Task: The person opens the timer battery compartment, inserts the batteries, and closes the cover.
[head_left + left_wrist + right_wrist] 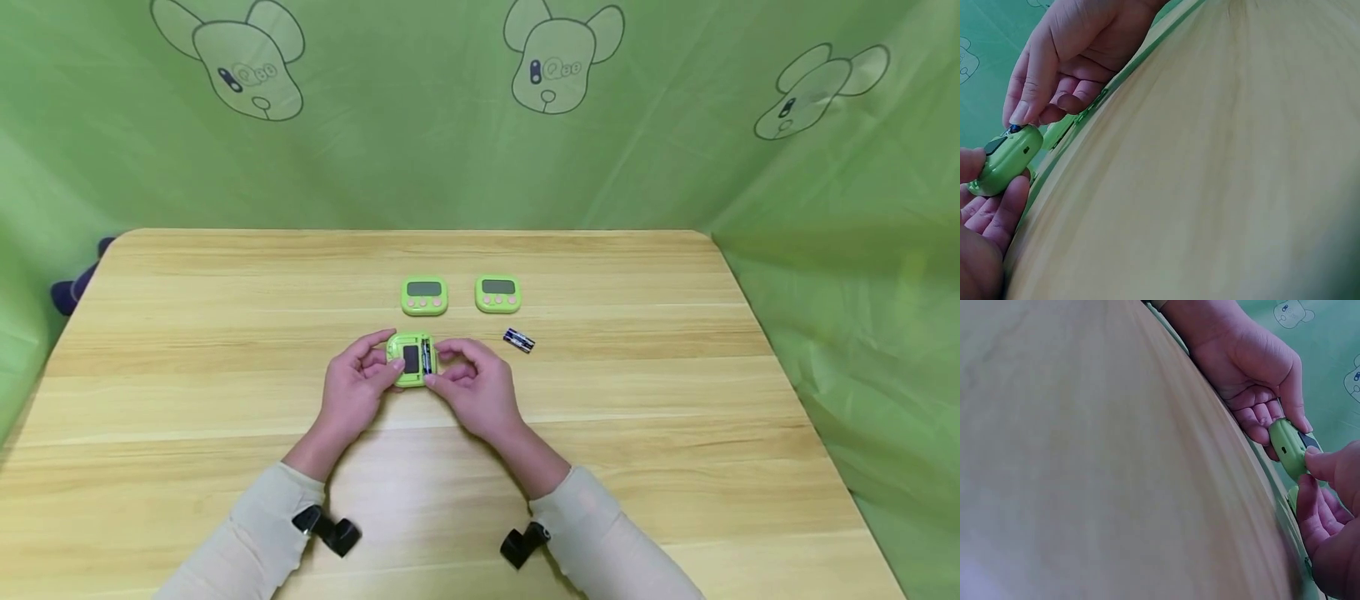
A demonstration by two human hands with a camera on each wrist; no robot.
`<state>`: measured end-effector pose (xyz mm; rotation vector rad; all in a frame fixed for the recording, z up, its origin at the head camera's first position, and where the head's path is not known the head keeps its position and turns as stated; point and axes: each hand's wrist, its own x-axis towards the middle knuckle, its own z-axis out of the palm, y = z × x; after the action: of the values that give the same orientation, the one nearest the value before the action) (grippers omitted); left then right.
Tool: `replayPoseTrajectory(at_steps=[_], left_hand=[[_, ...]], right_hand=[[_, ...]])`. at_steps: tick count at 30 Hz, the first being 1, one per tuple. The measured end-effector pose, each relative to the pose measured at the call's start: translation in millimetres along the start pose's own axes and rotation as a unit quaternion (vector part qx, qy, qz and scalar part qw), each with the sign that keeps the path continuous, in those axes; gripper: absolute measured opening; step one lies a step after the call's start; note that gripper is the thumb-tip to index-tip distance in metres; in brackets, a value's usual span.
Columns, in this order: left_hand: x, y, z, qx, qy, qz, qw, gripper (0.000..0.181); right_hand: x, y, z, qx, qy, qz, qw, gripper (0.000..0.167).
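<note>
A green device point(411, 382) lies back side up between both hands, a dark panel on it and a slot holding a dark battery point(427, 357) along its right side. My left hand point(356, 385) grips its left part, thumb on top and fingers beneath. At the slot's side my right hand point(480, 389) has its thumb at the battery's near end and its index finger by the far end. In the left wrist view the right thumb presses on the battery point(1015, 128) at the edge of the device point(1010, 164). The right wrist view shows the device point(1287, 447) tilted.
Behind the hands, two green devices with grey screens point(424, 289) point(498, 287) lie face up. Dark batteries point(519, 340) lie side by side to the right of the hands. The table's far edge point(525, 231) meets a green curtain point(420, 167).
</note>
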<state>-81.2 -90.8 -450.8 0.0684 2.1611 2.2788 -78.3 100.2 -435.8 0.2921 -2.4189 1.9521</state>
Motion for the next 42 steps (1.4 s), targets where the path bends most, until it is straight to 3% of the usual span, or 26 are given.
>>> replayPoseTrajectory(at_steps=[6, 13, 22, 32, 37, 42], left_hand=[[0.0, 0.6, -0.1, -0.012, -0.001, -0.003, 0.9999, 0.044], [0.4, 0.1, 0.5, -0.013, 0.002, -0.009, 0.9999, 0.044], [-0.5, 0.4, 2.1, -0.004, -0.004, 0.002, 1.0, 0.045], [-0.4, 0.7, 1.8, -0.007, -0.006, 0.005, 0.9999, 0.046], [-0.7, 1.1, 2.0, -0.002, -0.007, 0.005, 1.0, 0.046], [-1.3, 0.5, 2.1, 0.0, -0.006, 0.003, 1.0, 0.047]], right_hand=[[2.6, 2.0, 1.9, -0.043, -0.045, 0.011, 0.998, 0.056], [5.7, 4.0, 3.7, -0.025, -0.051, 0.014, 0.9983, 0.05], [7.8, 0.4, 8.4, -0.003, -0.012, 0.033, 0.9994, 0.042], [4.1, 1.2, 4.8, 0.003, 0.004, 0.046, 0.9989, 0.044], [-0.4, 0.3, -4.1, -0.029, 0.019, 0.016, 0.9993, 0.042], [-0.3, 2.9, -18.5, -0.089, 0.061, -0.021, 0.9939, 0.036]])
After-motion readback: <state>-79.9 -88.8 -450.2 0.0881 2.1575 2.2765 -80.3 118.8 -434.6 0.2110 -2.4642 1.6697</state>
